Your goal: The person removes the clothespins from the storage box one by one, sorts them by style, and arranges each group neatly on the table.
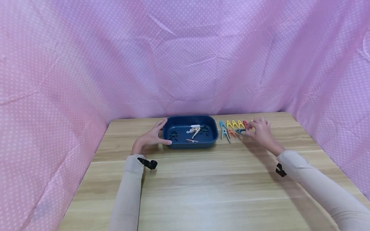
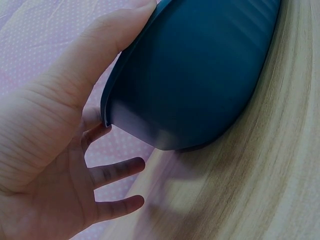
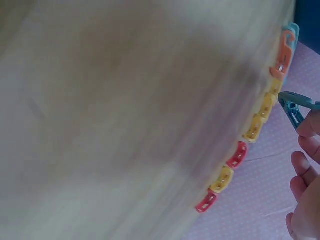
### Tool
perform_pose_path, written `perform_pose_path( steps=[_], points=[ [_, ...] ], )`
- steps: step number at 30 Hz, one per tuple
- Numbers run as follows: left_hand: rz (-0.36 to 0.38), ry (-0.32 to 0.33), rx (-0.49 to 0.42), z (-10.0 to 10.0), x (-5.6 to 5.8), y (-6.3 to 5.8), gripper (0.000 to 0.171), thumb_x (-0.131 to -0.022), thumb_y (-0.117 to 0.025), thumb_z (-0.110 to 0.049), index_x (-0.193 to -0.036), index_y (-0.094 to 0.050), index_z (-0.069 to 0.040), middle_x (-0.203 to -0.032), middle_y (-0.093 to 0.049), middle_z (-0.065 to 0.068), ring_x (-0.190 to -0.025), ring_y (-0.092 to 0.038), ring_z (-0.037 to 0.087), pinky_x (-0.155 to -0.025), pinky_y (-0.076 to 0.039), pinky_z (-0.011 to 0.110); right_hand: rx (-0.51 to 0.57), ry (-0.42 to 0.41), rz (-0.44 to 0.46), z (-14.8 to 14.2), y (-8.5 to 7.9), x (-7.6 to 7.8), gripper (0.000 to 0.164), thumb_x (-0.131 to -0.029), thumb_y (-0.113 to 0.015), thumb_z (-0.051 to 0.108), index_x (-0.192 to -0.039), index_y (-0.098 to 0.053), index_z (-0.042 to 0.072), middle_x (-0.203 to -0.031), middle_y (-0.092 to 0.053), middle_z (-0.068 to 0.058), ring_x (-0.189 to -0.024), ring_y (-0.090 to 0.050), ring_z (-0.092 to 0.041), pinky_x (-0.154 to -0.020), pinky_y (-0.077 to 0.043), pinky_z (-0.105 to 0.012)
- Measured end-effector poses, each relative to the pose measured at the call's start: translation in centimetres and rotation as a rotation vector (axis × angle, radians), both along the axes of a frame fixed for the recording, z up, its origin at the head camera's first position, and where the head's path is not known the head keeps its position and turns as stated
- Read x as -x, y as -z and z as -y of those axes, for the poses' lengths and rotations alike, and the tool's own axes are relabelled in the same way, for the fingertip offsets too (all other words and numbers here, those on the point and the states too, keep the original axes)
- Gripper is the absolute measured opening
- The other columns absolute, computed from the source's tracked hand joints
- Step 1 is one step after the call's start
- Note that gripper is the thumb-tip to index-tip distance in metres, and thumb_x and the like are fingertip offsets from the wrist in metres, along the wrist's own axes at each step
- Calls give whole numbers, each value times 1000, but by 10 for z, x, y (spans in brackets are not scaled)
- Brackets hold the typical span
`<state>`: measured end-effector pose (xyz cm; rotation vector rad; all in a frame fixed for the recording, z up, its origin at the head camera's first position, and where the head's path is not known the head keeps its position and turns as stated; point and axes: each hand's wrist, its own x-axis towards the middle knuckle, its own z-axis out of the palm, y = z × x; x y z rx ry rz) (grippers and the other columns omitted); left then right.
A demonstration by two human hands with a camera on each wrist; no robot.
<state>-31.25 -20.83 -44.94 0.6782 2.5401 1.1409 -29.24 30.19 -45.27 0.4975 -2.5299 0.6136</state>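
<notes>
Right wrist view, right hand (image 3: 310, 200) pinching clip (image 3: 296, 99), apparently blue, at its fingertips

Long, pale greyish-beige cloth left sleeve (image 1: 125, 199): is narrowing towards the wrist. Matching pale cloth right sleeve (image 1: 321, 189): is showing soft creases. Black left wrist fitting (image 1: 148, 163): is ending in a rounded knob. Black right wrist fitting (image 1: 280, 170): is protruding below the sleeve.
</notes>
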Motion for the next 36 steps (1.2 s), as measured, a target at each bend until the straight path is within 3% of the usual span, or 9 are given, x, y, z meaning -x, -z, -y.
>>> perform_pose_path(
  steps=[17, 24, 31, 36],
  points=[
    [11, -8, -10, 2, 0, 0, 117, -84, -85, -38, -166, -3, -24, -173, 3, 5, -159, -4, 33, -124, -18, 64, -93, 38, 77, -5, 6, -3, 13, -75, -76, 9, -74, -62, 9, -88, -64, -16, -89, -48, -37, -84, -26, -57],
    [3, -9, -22, 2, 0, 0, 115, -84, -85, -33, -166, -4, -24, -173, 2, 6, -158, -6, 35, -122, -18, 66, -142, 57, 173, -4, 4, -7, 13, -77, -78, 14, -78, -66, 10, -93, -66, -17, -90, -46, -36, -84, -27, -56],
    [18, -6, -44, 1, 0, 0, 116, -84, -85, -26, -166, -2, -23, -173, 5, 9, -158, -5, 38, -123, -15, 67, -160, 67, 221, -3, 8, -6, 9, -80, -75, 14, -82, -70, 7, -96, -68, -17, -93, -47, -36, -86, -27, -57],
    [33, -12, -49, 1, -2, 0, 116, -84, -85, -30, -166, -3, -26, -173, 4, 5, -158, -9, 38, -122, -18, 66, -163, 71, 237, -2, 10, -4, 9, -80, -74, 15, -81, -69, 8, -97, -69, -17, -94, -47, -37, -86, -28, -57]
  ],
)
